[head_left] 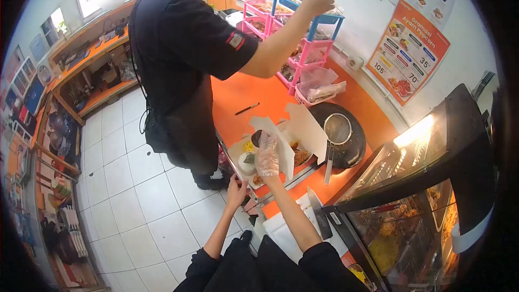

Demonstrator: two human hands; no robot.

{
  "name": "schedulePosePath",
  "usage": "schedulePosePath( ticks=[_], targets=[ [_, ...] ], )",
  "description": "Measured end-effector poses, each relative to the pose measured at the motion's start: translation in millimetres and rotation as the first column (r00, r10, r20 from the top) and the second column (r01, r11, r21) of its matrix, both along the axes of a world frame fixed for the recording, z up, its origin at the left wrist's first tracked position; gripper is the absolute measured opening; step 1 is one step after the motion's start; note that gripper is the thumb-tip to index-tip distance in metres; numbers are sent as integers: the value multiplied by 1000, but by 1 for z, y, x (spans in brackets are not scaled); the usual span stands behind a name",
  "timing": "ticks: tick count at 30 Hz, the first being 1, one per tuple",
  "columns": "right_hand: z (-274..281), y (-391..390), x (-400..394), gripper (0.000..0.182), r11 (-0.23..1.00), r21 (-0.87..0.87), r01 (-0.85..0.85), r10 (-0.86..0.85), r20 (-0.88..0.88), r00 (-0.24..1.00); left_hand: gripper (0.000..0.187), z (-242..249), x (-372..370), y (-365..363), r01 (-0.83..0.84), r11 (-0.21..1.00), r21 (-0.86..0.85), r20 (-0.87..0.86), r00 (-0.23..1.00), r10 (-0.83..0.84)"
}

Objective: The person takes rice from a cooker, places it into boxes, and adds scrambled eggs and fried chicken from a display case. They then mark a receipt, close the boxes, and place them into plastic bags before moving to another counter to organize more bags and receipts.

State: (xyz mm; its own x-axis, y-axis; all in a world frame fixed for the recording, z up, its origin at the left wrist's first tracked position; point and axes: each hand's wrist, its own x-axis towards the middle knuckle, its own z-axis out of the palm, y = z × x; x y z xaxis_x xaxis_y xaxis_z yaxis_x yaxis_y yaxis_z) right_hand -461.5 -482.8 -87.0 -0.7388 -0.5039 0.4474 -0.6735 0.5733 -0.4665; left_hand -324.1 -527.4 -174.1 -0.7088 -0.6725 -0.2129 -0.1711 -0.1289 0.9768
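My right hand (267, 157), in a clear plastic glove, is closed on a small dark round item (257, 138) above an open white food box (235, 154). Rice (247, 163) with a green leafy bit, yellow food and browned pieces lie in that box. At the box's near left corner is my bare left hand (237, 192), its fingers curled near the edge; what they grip, if anything, is too small to tell. Just to the right stands a second open box (316, 135) with browned food inside.
A co-worker in black (173, 65) stands at the left, one arm raised over pink and blue racks (316, 51). A strainer (338, 128) rests on a black pan (351, 154). Near me are a knife (319, 213), a white cutting board (289, 238) and a lit glass display case (400, 211).
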Motion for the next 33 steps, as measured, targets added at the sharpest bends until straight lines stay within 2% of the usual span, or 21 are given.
schedulePosePath(
  ticks=[2, 4, 5, 6, 7, 9, 10, 11, 13, 15, 16, 17, 18, 19, 21, 22, 25, 26, 28, 30, 33],
  targets=[
    [21, 9, 5, 60, 989, -145, -33, 32, -7, 999, 58, -15, -6, 1, 16, 994, -110, -9, 1000, -17],
    [58, 34, 20, 56, 987, -159, -22, 12, -66, 998, 55, -50, -9, 0, 10, 968, -250, -39, 999, -21],
    [66, 45, 24, 53, 986, -166, -14, -2, -95, 995, 50, -52, -1, -1, 149, 878, -455, 120, 987, -105],
    [55, 54, 27, 43, 907, -421, -19, 18, -6, 1000, 47, -49, 9, -2, 303, 729, -613, 287, 946, -152],
    [60, 73, 38, 43, 868, -495, -21, 74, 88, 993, 45, -40, 17, 1, 458, 531, -712, 448, 880, -158],
    [78, 126, 73, 43, 773, -634, 20, 188, 260, 947, 46, 37, 25, 13, 791, 551, -265, 640, 572, -514],
    [58, 155, 88, 43, 594, -773, 223, 305, 473, 826, 49, 69, 25, 21, 883, 469, -3, 647, 359, -672],
    [38, 189, 109, 43, 385, -803, 455, 461, 595, 659, 49, 79, 23, 35, 918, 393, 63, 567, 291, -770],
    [32, 268, 158, 46, 471, -679, 562, 167, 695, 700, 50, 92, 16, 76, 967, 182, 181, 370, 104, -923],
    [8, 351, 200, 52, 414, -595, 689, -196, 681, 706, 51, 99, 9, 132, 992, -4, 128, 307, -44, -951],
    [-30, 416, 223, 49, 513, -428, 744, -516, 539, 666, 51, 97, 9, 162, 991, -119, 62, 314, -132, -940],
    [-44, 469, 256, 44, 538, -238, 809, -736, 336, 588, 51, 96, 10, 188, 971, -239, -14, 325, -222, -919],
    [-56, 521, 289, 39, 448, -52, 892, -889, 82, 451, 48, 80, 16, 215, 937, -320, -138, 274, -275, -922],
    [-45, 557, 316, 33, 326, 110, 939, -925, -166, 341, 45, 81, 20, 241, 896, -439, -71, 273, -406, -872],
    [-26, 595, 376, 23, 10, 324, 946, -991, -121, 52, 41, 83, 35, 286, 774, -629, 72, 271, -622, -735],
    [-19, 608, 396, 19, -116, 426, 897, -991, -109, -76, 38, 79, 43, 305, 731, -681, 41, 212, -672, -710],
    [-19, 613, 414, 15, 34, 751, 659, -983, 143, -112, 40, 19, 78, 362, 658, -711, -249, 325, -634, -701],
    [-41, 611, 419, 11, -37, 632, 774, -999, -48, -9, 43, 13, 89, 374, 714, -637, -292, 272, -577, -771],
    [-35, 580, 396, 10, -154, 494, 856, -985, -147, -92, 47, 0, 107, 393, 797, -563, -219, 213, -524, -824],
    [-38, 573, 387, 13, -174, 438, 882, -985, -64, -163, 51, 2, 112, 400, 836, -532, -133, 174, -509, -843],
    [-39, 574, 379, 27, -100, 445, 890, -935, 264, -238, 56, 20, 106, 400, 817, -575, -44, 183, -559, -809]
  ],
)
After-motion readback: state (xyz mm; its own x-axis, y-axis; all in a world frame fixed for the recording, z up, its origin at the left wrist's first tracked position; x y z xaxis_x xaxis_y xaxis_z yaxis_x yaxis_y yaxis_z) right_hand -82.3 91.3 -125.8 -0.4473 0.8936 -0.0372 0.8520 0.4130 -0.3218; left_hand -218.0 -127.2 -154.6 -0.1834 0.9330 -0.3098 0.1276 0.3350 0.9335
